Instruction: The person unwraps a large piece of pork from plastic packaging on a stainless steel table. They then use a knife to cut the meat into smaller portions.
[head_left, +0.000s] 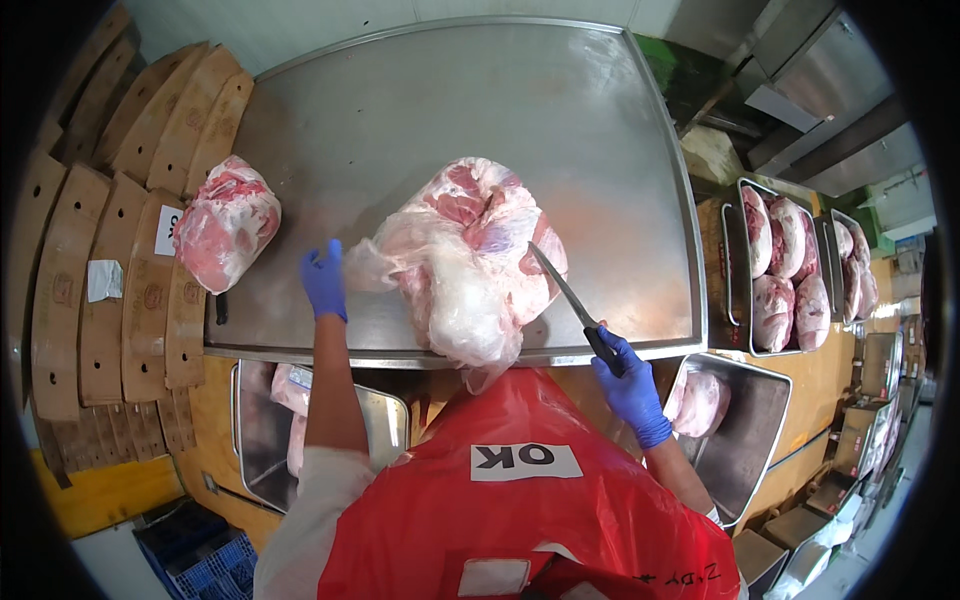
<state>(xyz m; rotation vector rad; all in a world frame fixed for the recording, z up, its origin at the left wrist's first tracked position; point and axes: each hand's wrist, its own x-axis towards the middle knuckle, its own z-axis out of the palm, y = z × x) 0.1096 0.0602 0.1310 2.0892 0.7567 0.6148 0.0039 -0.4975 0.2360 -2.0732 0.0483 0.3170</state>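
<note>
A large piece of raw meat [480, 240] with pale fat lies on the steel table in front of me. Clear plastic film [465, 305] covers its near side and trails to the left. Beside that trailing edge, my left hand [325, 285], in a blue glove, is raised over the table with its fingers apart; nothing shows in it. My right hand [630, 385], also gloved in blue, is closed round the black handle of a knife [572, 295]. The blade points away and to the left, its tip by the right side of the meat.
Another raw meat piece [228, 225] lies at the table's left edge, near a dark handle [221, 308]. Cardboard boxes [105, 290] are stacked at left. Steel trays with meat stand below the near edge [755, 430] and at right [740, 270]. The steel table [450, 95] has a raised rim.
</note>
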